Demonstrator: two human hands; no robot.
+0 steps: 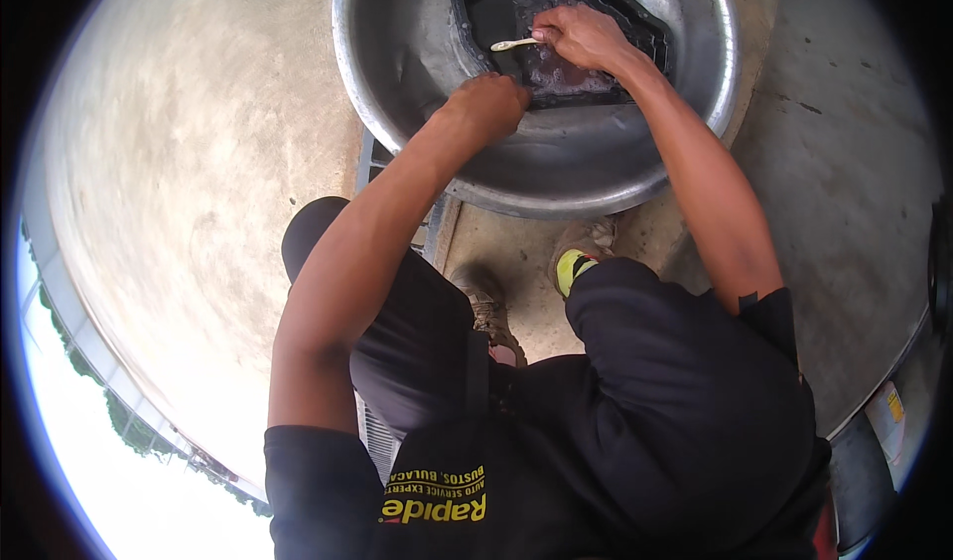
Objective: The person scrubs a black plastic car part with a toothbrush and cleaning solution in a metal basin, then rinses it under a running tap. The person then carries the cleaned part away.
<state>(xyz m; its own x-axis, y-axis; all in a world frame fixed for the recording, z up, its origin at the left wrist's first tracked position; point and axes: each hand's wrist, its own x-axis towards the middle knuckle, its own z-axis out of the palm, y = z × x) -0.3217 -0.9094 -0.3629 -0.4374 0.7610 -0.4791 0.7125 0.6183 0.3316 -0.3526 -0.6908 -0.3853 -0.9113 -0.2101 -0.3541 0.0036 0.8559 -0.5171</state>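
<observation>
A black oil pan (pixel 581 99) with a bolt-hole flange lies tilted in a wide metal basin (pixel 556 203). Soapy, foamy liquid covers part of the pan's inside. My right hand (pixel 586 37), over the middle of the pan, pinches a pale, worn toothbrush (pixel 512 45) by its handle; the brush head points left. At the pan's near left edge my left hand (pixel 483 106) is closed on the rim, its fingertips mostly hidden behind the back of the hand.
Under the basin's near left side runs a metal floor grate (pixel 437 224). My shoes (pixel 486 307) and bent knees are close to the basin's near rim. Pale concrete floor (pixel 208 143) spreads left, darker grey floor (pixel 844 143) right.
</observation>
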